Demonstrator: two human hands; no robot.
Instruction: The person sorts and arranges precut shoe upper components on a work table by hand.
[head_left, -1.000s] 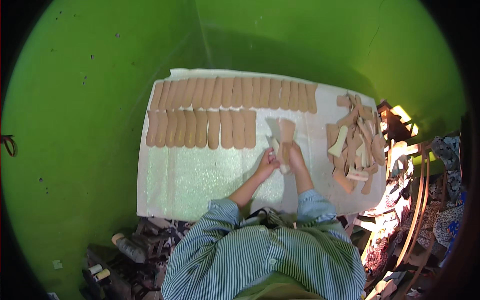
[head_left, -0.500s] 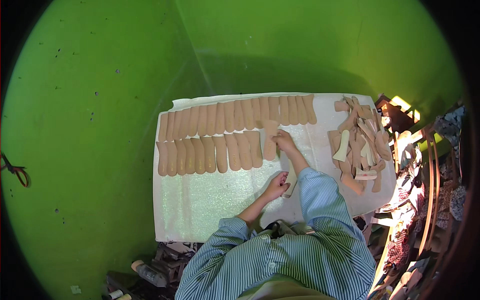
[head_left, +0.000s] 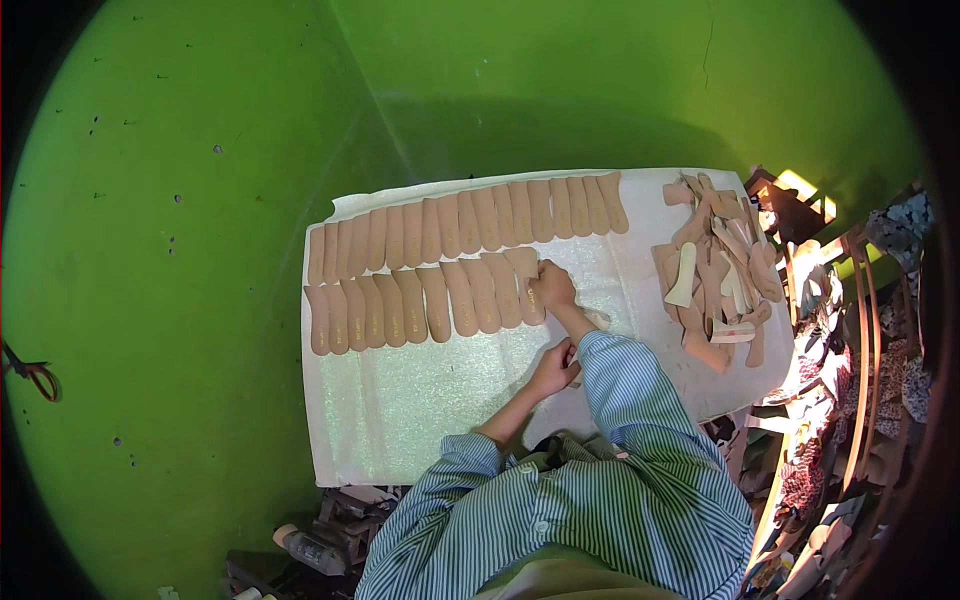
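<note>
Tan, figure-shaped shoe insoles lie on a pale sheeted table in two overlapping rows: an upper row (head_left: 470, 222) and a shorter lower row (head_left: 390, 308). At the right end of the lower row, my right hand (head_left: 555, 288) pinches the edge of the last insole (head_left: 522, 282), which overlaps its neighbour. My left hand (head_left: 552, 372) is closed nearer my body, beside my right sleeve. It grips another light insole (head_left: 598, 318), mostly hidden behind that sleeve; whether there is more than one I cannot tell.
A loose heap of tan and cream insoles (head_left: 712, 270) covers the table's right end. Green walls (head_left: 200, 300) stand to the left and behind. Scissors (head_left: 32, 372) hang on the left wall. Below the table lies a plastic bottle (head_left: 310, 550); material scraps (head_left: 800, 480) crowd the right side.
My right hand has brought its insole left, against the end of the lower row. My left hand stays about where it was, while my right forearm now covers more of its insole.
</note>
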